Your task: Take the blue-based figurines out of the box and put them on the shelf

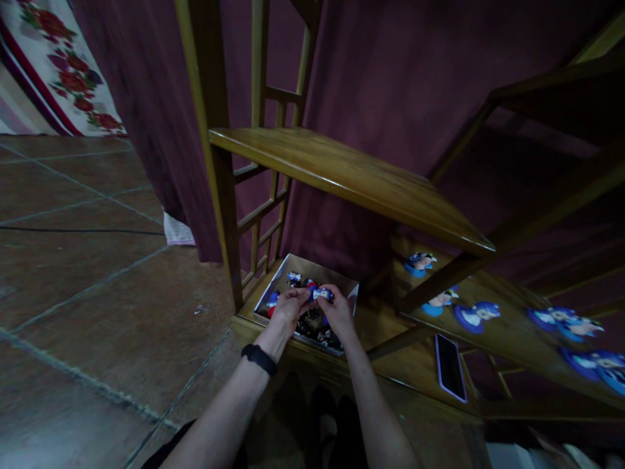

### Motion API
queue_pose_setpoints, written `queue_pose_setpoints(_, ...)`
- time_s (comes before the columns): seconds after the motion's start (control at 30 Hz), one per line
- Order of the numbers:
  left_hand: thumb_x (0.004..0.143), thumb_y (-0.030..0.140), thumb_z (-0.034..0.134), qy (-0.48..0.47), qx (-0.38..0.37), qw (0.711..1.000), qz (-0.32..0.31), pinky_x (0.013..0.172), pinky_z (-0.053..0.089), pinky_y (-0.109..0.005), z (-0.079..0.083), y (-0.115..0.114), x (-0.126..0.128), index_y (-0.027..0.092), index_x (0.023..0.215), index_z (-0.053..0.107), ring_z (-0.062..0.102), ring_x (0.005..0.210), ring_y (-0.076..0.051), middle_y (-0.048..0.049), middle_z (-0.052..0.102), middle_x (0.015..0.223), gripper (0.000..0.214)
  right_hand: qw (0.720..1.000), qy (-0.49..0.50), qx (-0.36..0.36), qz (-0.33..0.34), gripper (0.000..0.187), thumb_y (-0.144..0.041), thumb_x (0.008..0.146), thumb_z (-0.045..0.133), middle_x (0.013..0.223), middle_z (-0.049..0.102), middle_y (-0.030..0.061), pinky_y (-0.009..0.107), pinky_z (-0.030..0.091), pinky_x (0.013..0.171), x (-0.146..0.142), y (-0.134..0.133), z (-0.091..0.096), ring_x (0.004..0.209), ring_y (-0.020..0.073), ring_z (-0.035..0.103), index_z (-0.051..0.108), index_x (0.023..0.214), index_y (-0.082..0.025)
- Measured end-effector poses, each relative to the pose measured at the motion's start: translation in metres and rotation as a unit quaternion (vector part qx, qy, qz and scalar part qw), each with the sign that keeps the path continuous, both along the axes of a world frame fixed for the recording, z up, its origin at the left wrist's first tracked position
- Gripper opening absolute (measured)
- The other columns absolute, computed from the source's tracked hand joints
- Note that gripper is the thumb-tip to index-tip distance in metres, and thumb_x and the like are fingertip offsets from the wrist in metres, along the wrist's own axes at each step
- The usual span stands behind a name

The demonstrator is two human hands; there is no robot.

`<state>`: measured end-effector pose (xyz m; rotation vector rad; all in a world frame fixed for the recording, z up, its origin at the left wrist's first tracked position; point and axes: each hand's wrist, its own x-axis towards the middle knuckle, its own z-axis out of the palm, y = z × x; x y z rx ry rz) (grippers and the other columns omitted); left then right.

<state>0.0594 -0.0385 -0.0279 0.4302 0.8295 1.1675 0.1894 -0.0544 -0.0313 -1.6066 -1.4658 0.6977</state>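
Observation:
A small blue-and-white figurine (pixel 322 294) is pinched between the fingers of both hands over an open cardboard box. My left hand (pixel 291 306), a black band on its wrist, grips it from the left. From the right, my right hand (pixel 338 312) has its fingers closed on the other side. Inside the box (pixel 349 284) lie several more little figurines, some blue, red and white, others dark; the hands cover part of them. The box rests on the low wooden shelf at the left end.
Above the box juts a wooden shelf board (pixel 336 170). To the right, several flat blue figures (pixel 477 316) lie on another shelf level, and a phone (pixel 450 367) lies near the front edge. A purple curtain (pixel 141 117) hangs at left, beside the tiled floor (pixel 97 286).

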Motion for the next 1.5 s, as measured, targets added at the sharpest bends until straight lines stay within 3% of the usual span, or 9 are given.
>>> queue_pose_setpoints(0.2,0.062,0.004,0.068,0.012,-0.009,0.999,-0.029,0.071,0.054,-0.030,0.002,-0.002,0.003,0.008,0.072,0.067,0.063,0.065,-0.014,-0.0073,0.067,0.071,0.010,0.995,0.087,-0.029,-0.035,0.028,-0.035,0.070,0.054,0.080,0.064,-0.0002,0.027,0.048,0.063,0.003,0.003,-0.007,0.068,0.0157,0.059,0.059,0.095,-0.023)
queue_pose_setpoints(0.4,0.058,0.008,0.073,0.037,-0.001,0.999,-0.008,0.068,0.054,-0.032,-0.002,-0.003,0.006,0.007,0.072,0.066,0.064,0.064,-0.016,-0.0078,0.067,0.070,0.016,0.983,0.164,-0.063,-0.051,0.034,-0.041,0.068,0.058,0.073,0.063,0.0000,0.027,0.049,0.055,0.001,0.003,-0.014,0.056,0.0156,0.061,0.059,0.094,-0.020)
queue_pose_setpoints(0.53,0.055,0.009,0.075,0.055,0.002,0.998,0.008,0.063,0.054,-0.032,-0.001,-0.004,0.005,0.006,0.072,0.065,0.063,0.060,-0.016,-0.0076,0.066,0.066,0.020,0.982,0.176,-0.056,-0.051,0.034,-0.041,0.067,0.059,0.077,0.064,0.0013,0.029,0.051,0.058,0.002,0.004,-0.016,0.060,0.0162,0.062,0.059,0.093,-0.020)
queue_pose_setpoints(0.87,0.048,0.017,0.079,0.075,0.033,0.996,0.015,0.060,0.052,-0.030,-0.005,-0.003,0.007,0.006,0.064,0.067,0.059,0.054,-0.014,-0.0045,0.064,0.057,0.022,0.999,0.026,-0.011,-0.025,0.027,-0.032,0.070,0.055,0.081,0.066,0.0013,0.030,0.049,0.068,0.004,-0.002,-0.005,0.074,0.0187,0.061,0.061,0.095,-0.024)
queue_pose_setpoints(1.13,0.047,0.013,0.078,0.108,0.042,0.993,0.026,0.059,0.051,-0.028,-0.012,-0.001,0.012,0.010,0.065,0.069,0.058,0.052,-0.013,-0.0023,0.064,0.056,0.021,0.998,0.046,0.014,-0.032,0.030,-0.034,0.072,0.052,0.081,0.066,0.0018,0.030,0.049,0.066,0.002,-0.006,-0.005,0.074,0.0193,0.061,0.061,0.098,-0.023)
queue_pose_setpoints(1.33,0.048,0.016,0.079,0.100,0.031,0.994,0.010,0.059,0.053,-0.029,-0.004,-0.004,0.006,0.010,0.061,0.066,0.059,0.054,-0.013,-0.0021,0.063,0.055,0.020,1.000,-0.025,0.010,-0.006,0.027,-0.028,0.073,0.052,0.087,0.066,0.0015,0.031,0.045,0.075,0.003,-0.008,-0.002,0.079,0.0190,0.059,0.060,0.099,-0.026)
queue_pose_setpoints(1.5,0.050,0.012,0.078,0.096,-0.005,0.995,-0.029,0.060,0.053,-0.030,0.004,-0.006,-0.005,0.010,0.063,0.065,0.062,0.058,-0.015,-0.0045,0.064,0.058,0.019,0.996,-0.069,0.050,0.038,0.027,-0.023,0.075,0.049,0.099,0.062,0.0021,0.031,0.040,0.085,0.001,-0.012,0.007,0.092,0.0187,0.055,0.059,0.100,-0.025)
